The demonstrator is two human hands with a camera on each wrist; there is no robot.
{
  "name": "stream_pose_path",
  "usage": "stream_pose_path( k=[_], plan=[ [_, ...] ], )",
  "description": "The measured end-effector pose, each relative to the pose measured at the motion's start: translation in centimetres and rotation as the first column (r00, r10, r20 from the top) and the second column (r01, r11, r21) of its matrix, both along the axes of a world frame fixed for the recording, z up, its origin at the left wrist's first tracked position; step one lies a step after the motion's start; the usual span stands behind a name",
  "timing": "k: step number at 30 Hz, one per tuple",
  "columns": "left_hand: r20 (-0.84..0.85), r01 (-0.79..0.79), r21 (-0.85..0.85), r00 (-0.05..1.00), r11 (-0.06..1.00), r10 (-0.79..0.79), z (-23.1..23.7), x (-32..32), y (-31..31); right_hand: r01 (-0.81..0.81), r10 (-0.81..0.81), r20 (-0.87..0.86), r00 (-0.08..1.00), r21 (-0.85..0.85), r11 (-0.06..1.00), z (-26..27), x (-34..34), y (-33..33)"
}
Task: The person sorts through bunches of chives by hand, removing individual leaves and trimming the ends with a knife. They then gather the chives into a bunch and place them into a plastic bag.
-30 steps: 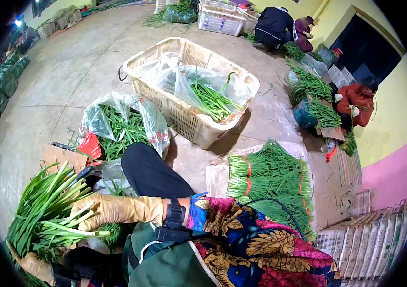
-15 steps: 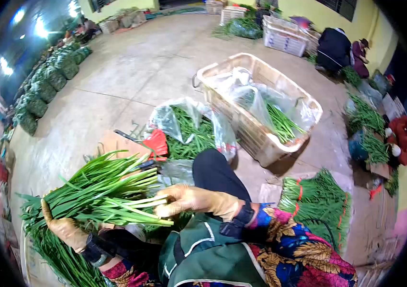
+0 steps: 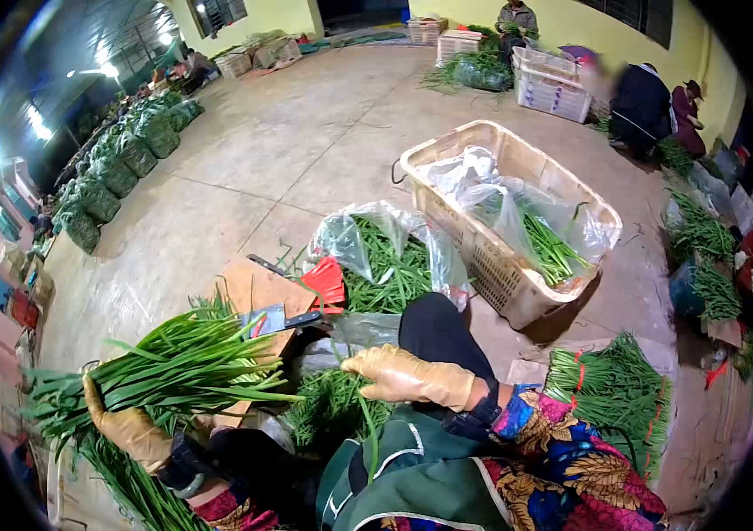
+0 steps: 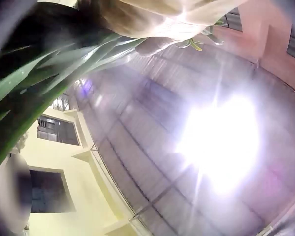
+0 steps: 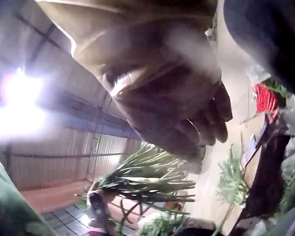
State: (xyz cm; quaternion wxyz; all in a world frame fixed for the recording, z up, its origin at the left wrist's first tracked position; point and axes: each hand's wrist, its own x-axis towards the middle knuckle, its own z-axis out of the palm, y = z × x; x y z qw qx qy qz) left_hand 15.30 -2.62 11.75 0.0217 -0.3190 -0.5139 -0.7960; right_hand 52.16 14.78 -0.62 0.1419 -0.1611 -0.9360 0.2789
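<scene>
In the head view my gloved left hand holds a thick bunch of long green leafy stalks at its leafy end. The cut ends point right, toward my lap. My gloved right hand is apart from the bunch, over my lap. A single long leaf hangs right by its fingertips; I cannot tell whether they pinch it. The right wrist view shows the right fingers loosely bent. In the left wrist view, leaves run from under the left hand.
A cleaver lies on a cardboard piece, with red plastic strips beside it. A plastic bag of greens, a large crate and banded bundles surround my knee. Other people sit along the right wall.
My right hand has drawn back right from the bunch's stalk ends, and a single leaf now hangs by it. The left hand keeps its hold. The head view has swung left and up.
</scene>
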Motion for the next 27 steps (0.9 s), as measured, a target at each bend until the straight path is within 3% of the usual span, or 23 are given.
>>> stream_pose_path(
  k=[1, 2, 4, 5, 6, 7, 8, 9, 10, 11, 13, 14, 15, 17, 18, 19, 20, 21, 22, 24, 27],
  plan=[
    [-0.106, 0.148, 0.01, 0.984, 0.989, -0.146, -1.0, -1.1, -0.3, -0.045, -0.046, -0.271, 0.961, -0.319, 0.947, 1.2, -0.4, -0.4],
    [-0.058, 0.255, 0.067, 0.966, 0.964, -0.252, -2.0, -2.2, -0.4, -0.086, -0.114, -0.234, 0.966, -0.702, 0.707, 2.7, -0.2, -0.5],
    [0.077, 0.093, 0.08, 0.992, 0.992, -0.1, 0.5, 4.0, 2.8, -0.041, -0.07, -0.352, 0.933, -0.298, 0.954, 3.0, -1.5, 0.3],
    [0.131, 0.086, -0.017, 0.988, 0.996, -0.083, 0.7, 1.7, 2.3, -0.047, -0.022, -0.46, 0.887, -0.136, 0.99, 3.0, -2.4, 0.6],
    [0.18, 0.089, -0.116, 0.981, 0.989, -0.067, 0.8, -0.6, 1.8, -0.067, -0.004, -0.513, 0.859, -0.12, 0.99, 3.4, -3.4, 0.0],
    [-0.168, -0.057, -0.338, 0.986, 0.939, -0.001, -2.2, -4.5, 1.0, 0.001, -0.041, -0.498, 0.867, -0.08, 0.997, 2.9, -4.5, -1.1],
    [-0.143, 0.036, -0.256, 0.987, 0.966, -0.075, -2.4, -4.2, 1.5, -0.044, -0.025, -0.514, 0.857, -0.122, 0.992, 2.1, -5.5, -1.7],
    [-0.12, 0.133, -0.171, 0.981, 0.976, -0.155, -2.7, -3.9, 2.0, -0.118, -0.004, -0.363, 0.932, -0.313, 0.942, 4.1, -5.6, -3.0],
    [-0.103, 0.229, -0.086, 0.966, 0.97, -0.237, -3.0, -3.5, 2.6, -0.24, -0.04, -0.503, 0.863, -0.479, 0.844, 3.4, -6.1, -4.4],
    [-0.12, 0.23, -0.088, 0.963, 0.969, -0.24, -2.9, -3.0, 3.1, -0.243, -0.037, -0.496, 0.868, -0.488, 0.838, 4.8, -5.2, -5.6],
    [-0.371, 0.082, -0.299, 0.908, 0.951, -0.195, -2.0, -1.8, 3.8, -0.236, 0.0, -0.455, 0.89, -0.46, 0.856, 4.1, -4.8, -5.3],
    [-0.576, -0.064, -0.403, 0.793, 0.913, -0.198, -2.0, -2.5, 4.4, -0.304, -0.025, -0.496, 0.868, -0.57, 0.763, 4.2, -3.5, -4.7],
    [-0.729, -0.167, -0.427, 0.646, 0.889, -0.229, -2.6, -3.7, 5.4, -0.298, -0.038, -0.528, 0.848, -0.536, 0.79, 2.7, -3.9, -3.8],
    [-0.396, 0.046, -0.324, 0.901, 0.945, -0.18, 0.3, 5.8, 5.8, -0.249, -0.05, -0.51, 0.859, -0.5, 0.83, 2.2, -2.8, -2.9],
    [-0.189, 0.12, -0.241, 0.968, 0.963, -0.167, 1.0, 8.1, 6.1, -0.203, -0.06, -0.458, 0.887, -0.503, 0.84, 2.7, -1.9, -2.6],
    [-0.176, 0.129, -0.225, 0.969, 0.966, -0.171, 0.4, 8.4, 7.1, -0.098, -0.094, -0.476, 0.875, -0.362, 0.927, 1.5, -1.5, -1.8],
    [-0.34, 0.008, -0.29, 0.934, 0.957, -0.111, 0.2, 7.9, 7.4, -0.032, -0.142, -0.474, 0.869, -0.341, 0.939, 1.1, -1.6, -1.7],
    [-0.382, -0.022, -0.283, 0.92, 0.959, -0.091, 0.1, 8.0, 7.7, 0.009, -0.168, -0.56, 0.811, -0.275, 0.961, 1.3, -1.1, -1.6],
    [-0.384, -0.005, -0.273, 0.917, 0.962, -0.104, -0.1, 8.6, 8.3, 0.06, -0.185, -0.642, 0.744, -0.211, 0.976, 1.4, -0.5, -1.5],
    [-0.378, 0.023, -0.262, 0.917, 0.965, -0.125, -0.2, 9.6, 9.3, 0.182, -0.252, -0.619, 0.744, -0.175, 0.967, 1.7, 0.6, -1.3],
    [-0.375, 0.057, -0.266, 0.914, 0.962, -0.158, -0.5, 10.8, 10.4, 0.118, -0.245, -0.658, 0.712, -0.232, 0.965, 1.6, 2.6, -1.1]
  ],
)
